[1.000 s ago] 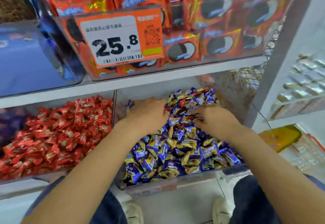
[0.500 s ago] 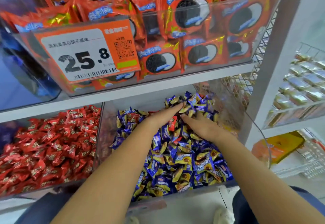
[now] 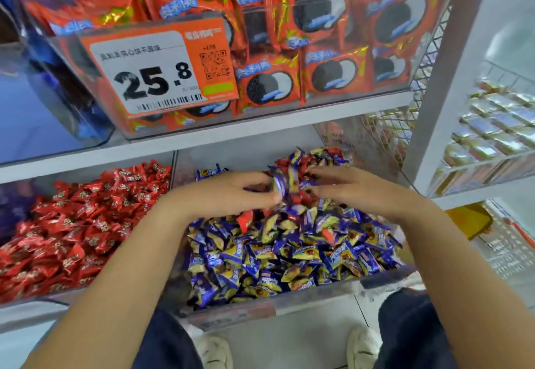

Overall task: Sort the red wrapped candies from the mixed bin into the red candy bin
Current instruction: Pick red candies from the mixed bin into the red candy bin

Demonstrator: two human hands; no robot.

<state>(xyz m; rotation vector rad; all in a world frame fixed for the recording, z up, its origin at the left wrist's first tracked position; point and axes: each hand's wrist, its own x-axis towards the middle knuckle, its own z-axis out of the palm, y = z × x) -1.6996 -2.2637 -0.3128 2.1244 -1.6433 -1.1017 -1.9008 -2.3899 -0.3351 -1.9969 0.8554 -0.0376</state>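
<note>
Presently, both hands work inside the clear plastic mixed bin (image 3: 289, 308) of blue-and-yellow wrapped candies (image 3: 278, 255). Left hand (image 3: 228, 195) pinches a blue wrapper; right hand (image 3: 347, 187) lies with fingers spread, loosely bent, on the heap. Red wrapped candies (image 3: 246, 219) show among them; the clear red candy bin (image 3: 43, 300) sits just beside, left.

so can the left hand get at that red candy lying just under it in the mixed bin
Probably yes. The red candy lies on top of the blue and yellow pile, just below the left hand, with nothing covering it. The left hand's fingers seem to hold a blue wrapper, so it may need to drop that first.
</note>
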